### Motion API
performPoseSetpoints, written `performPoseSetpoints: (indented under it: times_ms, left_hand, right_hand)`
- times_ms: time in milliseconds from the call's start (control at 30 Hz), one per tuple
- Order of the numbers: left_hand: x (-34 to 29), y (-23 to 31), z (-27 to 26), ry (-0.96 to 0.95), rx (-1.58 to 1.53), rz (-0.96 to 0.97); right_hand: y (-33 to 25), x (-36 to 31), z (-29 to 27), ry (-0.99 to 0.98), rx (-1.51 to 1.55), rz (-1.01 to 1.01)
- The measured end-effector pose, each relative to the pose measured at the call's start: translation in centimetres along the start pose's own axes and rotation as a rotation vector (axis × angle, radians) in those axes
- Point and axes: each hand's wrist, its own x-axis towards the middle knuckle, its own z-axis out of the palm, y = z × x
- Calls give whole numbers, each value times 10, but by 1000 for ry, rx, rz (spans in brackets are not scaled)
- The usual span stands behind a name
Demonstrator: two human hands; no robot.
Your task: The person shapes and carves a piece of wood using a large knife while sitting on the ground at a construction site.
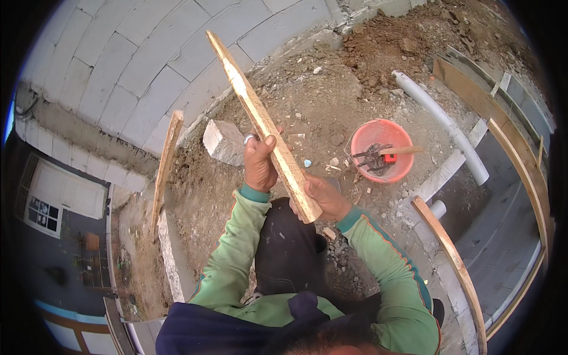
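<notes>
1. Two hands clasp one wooden stake [261, 115]: the left hand [258, 163] wraps its lower half, the right hand [328, 198] closes around its near end.
2. From the grip, the stake's pointed tip reaches toward 11 o'clock.
3. Around: one pale block [223, 142] at 10 o'clock, just beside the left hand; one red bucket [384, 131] of tools [370, 158] at 3; one long grey pipe [441, 122] beyond.

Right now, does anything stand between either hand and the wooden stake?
Nothing visible does: the left hand and right hand both grip the wooden stake. The pale block and red bucket sit to either side of it.
</notes>
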Motion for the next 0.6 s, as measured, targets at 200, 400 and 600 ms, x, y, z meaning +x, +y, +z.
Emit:
performPoseSetpoints:
  times_ms: [200, 400, 600]
  left_hand:
    - [21, -2, -67, 49, 38, -58]
    - [56, -14, -48, 102, 472, 504]
    - [87, -57, -108, 346, 570, 757]
  right_hand:
    - [54, -13, -102, 278, -1085, 154]
    - [85, -133, -163, 567, -1978, 525]
    - [115, -161, -147, 294, -1884, 893]
